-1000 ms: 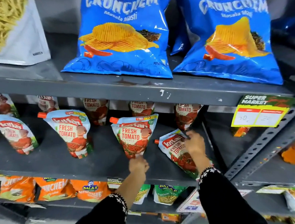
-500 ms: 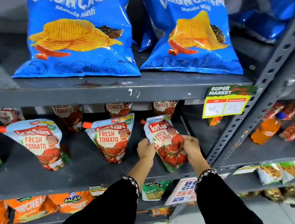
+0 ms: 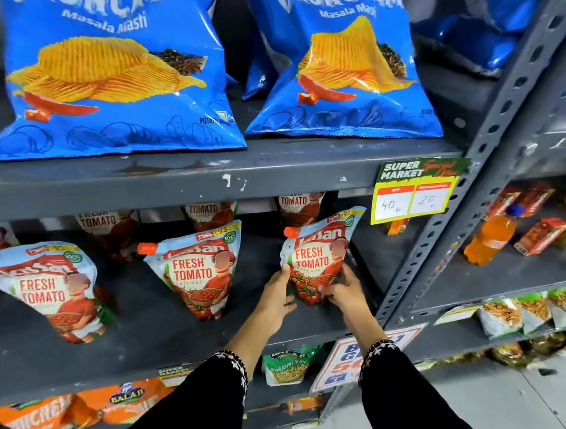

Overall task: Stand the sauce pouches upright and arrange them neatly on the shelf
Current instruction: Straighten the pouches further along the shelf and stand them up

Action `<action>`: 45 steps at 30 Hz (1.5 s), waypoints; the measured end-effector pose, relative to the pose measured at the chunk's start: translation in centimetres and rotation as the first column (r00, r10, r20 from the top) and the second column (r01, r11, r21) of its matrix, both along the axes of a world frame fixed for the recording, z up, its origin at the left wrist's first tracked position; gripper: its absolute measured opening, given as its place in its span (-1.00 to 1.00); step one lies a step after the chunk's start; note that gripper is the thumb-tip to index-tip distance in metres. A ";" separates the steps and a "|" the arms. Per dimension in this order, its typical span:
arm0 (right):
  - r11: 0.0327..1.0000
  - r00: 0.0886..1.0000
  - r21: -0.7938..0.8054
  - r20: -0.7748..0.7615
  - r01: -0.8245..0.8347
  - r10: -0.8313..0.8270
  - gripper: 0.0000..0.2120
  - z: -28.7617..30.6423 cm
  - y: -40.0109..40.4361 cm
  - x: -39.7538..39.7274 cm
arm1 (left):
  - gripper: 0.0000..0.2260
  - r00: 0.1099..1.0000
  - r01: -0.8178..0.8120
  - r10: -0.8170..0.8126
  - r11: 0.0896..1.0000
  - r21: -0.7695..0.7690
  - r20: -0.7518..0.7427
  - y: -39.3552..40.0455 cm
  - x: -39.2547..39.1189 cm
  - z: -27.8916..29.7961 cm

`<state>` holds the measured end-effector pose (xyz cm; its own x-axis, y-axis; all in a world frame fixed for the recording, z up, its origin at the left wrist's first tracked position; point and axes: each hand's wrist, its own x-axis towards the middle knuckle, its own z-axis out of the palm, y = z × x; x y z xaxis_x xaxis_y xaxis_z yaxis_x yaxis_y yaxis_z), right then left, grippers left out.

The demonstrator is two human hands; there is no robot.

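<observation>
While your two hands meet at the right end of the middle shelf (image 3: 163, 347), they hold one pouch (image 3: 315, 261) between them. Your left hand (image 3: 276, 298) presses its fingers against the pouch's lower left edge, and your right hand (image 3: 345, 292) wraps the lower right corner, thumb across the printed tomatoes. Both hands are closed on that pouch, not spread wide. It stands upright with its base on the shelf, label facing you, its orange cap (image 3: 291, 232) at the upper left.

Left of it, a second pouch (image 3: 199, 268) stands on the same shelf, apart from your hands and leaning a little. Further left, a third pouch (image 3: 55, 291) leans more, its top tipped toward the left. Behind these three, a back row of pouches (image 3: 207, 213) stands in shadow under the shelf above; you can read only part of their labels.

Above, two blue chip bags (image 3: 117, 66) rest on the top shelf (image 3: 278, 170), and a price tag (image 3: 415, 191) hangs from its front edge near the upright post (image 3: 441, 247). Below your arms, orange bags (image 3: 56, 409) and a green packet (image 3: 288, 367) sit on the lower shelf. On the neighbouring rack to the right, an orange bottle (image 3: 491, 237) stands beside red cartons (image 3: 540, 234). Your black sleeves (image 3: 412, 404) have white trim at the cuffs.
</observation>
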<state>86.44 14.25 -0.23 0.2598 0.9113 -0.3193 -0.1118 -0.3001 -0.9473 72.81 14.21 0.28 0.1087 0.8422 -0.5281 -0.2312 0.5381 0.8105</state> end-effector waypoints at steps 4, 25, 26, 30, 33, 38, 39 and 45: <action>0.999 0.996 -0.005 0.074 -0.047 0.047 -0.36 -0.2 0.1 0.2 | -0.48 0.999 0.045 -0.045 0.999 0.026 0.008 0.5 0.2 0.1; 0.997 0.989 -0.036 0.132 -0.064 0.068 -0.39 0.1 0.5 1.6 | -0.46 0.998 0.065 -0.064 0.997 0.033 -0.021 1.1 1.6 0.2; 0.997 0.988 -0.036 0.134 -0.067 0.071 -0.40 0.1 0.4 1.6 | -0.46 0.998 0.062 -0.062 0.998 0.031 -0.021 1.1 1.5 0.1; 0.996 0.989 -0.032 0.121 -0.078 0.082 -0.41 0.0 0.3 1.7 | -0.46 0.998 0.055 -0.054 0.998 0.021 -0.025 0.8 1.5 0.3; 0.998 0.992 -0.032 0.106 -0.061 0.065 -0.36 -0.2 0.2 1.5 | -0.47 0.998 0.059 -0.058 0.998 0.015 -0.027 0.7 1.5 0.6; 0.998 0.994 -0.052 0.103 0.048 -0.042 -0.23 -1.5 -0.3 0.6 | -0.45 0.998 -0.034 0.033 0.999 -0.021 -0.059 -0.1 0.5 0.0; 0.995 0.990 -0.070 0.124 0.074 -0.065 -0.22 -1.7 -0.5 0.2 | -0.44 0.995 -0.070 0.067 0.997 -0.037 -0.072 -0.3 0.0 -0.3; 0.965 0.944 -0.104 0.259 0.239 -0.206 -0.36 -1.7 -1.6 -2.4 | -0.49 0.965 -0.242 0.233 0.968 -0.067 -0.119 -1.7 -3.6 -0.9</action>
